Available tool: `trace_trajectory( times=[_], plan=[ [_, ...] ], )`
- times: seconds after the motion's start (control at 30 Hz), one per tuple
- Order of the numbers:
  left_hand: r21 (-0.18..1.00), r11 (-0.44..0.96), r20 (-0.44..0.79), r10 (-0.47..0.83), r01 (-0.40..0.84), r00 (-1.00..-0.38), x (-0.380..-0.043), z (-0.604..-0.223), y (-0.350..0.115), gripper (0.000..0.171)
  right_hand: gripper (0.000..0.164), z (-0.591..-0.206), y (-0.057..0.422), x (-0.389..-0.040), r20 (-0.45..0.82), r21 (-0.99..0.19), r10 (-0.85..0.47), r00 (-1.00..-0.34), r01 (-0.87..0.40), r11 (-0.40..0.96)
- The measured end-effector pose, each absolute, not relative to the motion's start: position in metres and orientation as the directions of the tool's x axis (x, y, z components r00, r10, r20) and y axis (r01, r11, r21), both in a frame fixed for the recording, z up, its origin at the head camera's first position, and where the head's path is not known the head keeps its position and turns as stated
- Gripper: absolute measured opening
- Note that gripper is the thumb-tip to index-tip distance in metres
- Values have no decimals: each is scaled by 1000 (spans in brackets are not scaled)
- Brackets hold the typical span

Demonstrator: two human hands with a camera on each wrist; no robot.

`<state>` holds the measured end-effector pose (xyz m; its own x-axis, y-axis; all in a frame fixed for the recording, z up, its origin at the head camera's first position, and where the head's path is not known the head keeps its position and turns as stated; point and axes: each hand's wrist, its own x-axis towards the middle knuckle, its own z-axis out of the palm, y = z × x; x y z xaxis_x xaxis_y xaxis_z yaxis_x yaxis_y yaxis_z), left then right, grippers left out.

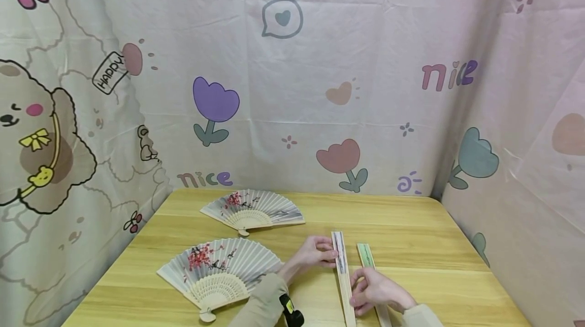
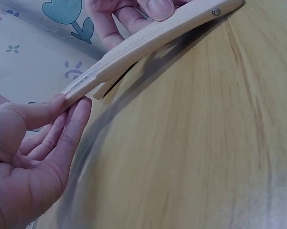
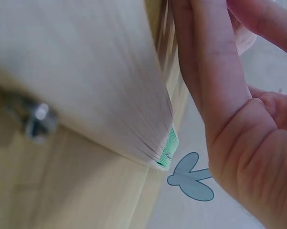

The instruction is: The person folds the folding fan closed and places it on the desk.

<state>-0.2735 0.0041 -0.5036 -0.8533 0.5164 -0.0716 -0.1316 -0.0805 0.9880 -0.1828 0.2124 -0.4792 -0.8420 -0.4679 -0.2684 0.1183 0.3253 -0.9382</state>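
Observation:
A folded hand fan (image 1: 344,279) with a pale ribbed side is held between both hands, raised at a slant in the left wrist view. My left hand (image 1: 316,253) pinches its paper-tip end between thumb and fingers. Farther down its length, my right hand (image 1: 372,289) grips it, and the thumb presses on the ribs (image 2: 155,45) in the left wrist view. Beside it on the table lies a second folded fan with green paper (image 1: 365,255), partly hidden by the right hand. The right wrist view shows this green-edged fan (image 3: 168,149) close up.
Two spread fans with red blossom prints lie on the left: a nearer one (image 1: 249,263) by the left forearm and a farther one (image 1: 276,207). The wooden table (image 1: 393,220) is enclosed by a printed cloth (image 1: 292,88) at the back and sides.

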Motion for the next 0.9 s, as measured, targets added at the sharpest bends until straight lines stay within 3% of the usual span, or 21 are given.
trace_trajectory(
  times=[0.6, 0.9],
  plan=[
    [995, -27, -75, 497, -101, -865, -267, -506, 9, 39, 28, -477, 213, -182, -327, -910, -433, -840, 157, 383],
    [983, 152, 20, 480, 105, -877, -265, -496, 2, 46, 28, -477, 210, -182, -317, -896, -378, -870, 143, 421]
  ],
)
